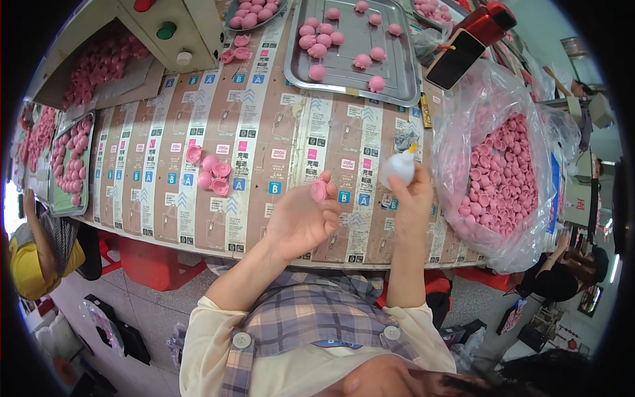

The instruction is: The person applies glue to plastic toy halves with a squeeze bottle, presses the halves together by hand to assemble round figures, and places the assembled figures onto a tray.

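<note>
a pink shell (319,190) is held at the fingertips of the left grip (301,223), above the worktop (291,162); a white bottle (399,171) is clasped by the right grip (411,198), its yellow tip (413,147) raised. the shell could be dropped if the fingers slacken, or wetted if the bottle is squeezed too hard. loose pink pieces (219,170) could be knocked by the left forearm. forward reach is bounded by a metal tray (397,83), rightward by a clear bag (456,135).
</note>
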A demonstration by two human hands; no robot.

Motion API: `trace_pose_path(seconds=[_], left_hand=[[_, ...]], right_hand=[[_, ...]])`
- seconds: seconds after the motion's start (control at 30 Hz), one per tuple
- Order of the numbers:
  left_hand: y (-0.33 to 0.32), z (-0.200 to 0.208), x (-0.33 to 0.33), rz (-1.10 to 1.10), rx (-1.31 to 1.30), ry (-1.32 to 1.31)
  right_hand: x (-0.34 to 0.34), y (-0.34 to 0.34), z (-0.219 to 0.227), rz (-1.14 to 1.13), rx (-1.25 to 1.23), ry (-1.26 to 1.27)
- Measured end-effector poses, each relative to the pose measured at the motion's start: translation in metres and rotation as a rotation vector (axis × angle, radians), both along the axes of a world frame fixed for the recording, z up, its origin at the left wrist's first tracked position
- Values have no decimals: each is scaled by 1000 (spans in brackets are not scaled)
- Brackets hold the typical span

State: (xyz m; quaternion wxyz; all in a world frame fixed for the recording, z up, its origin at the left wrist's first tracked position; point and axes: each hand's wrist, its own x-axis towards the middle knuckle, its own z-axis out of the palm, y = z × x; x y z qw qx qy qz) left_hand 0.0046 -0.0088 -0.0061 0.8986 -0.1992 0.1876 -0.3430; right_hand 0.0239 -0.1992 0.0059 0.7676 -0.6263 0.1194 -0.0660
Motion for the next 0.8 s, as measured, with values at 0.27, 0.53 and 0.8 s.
trace_pose_path(seconds=[0.27, 0.53, 0.8], left_hand=[[-1, -1, -6, 15, 21, 104], [12, -4, 2, 78, 368, -129], [17, -1, 3, 103, 580, -250]], right_hand=[[9, 12, -23, 140, -360, -40], [19, -109, 46, -369, -1143, -105], [63, -186, -3, 32, -1622, 36]])
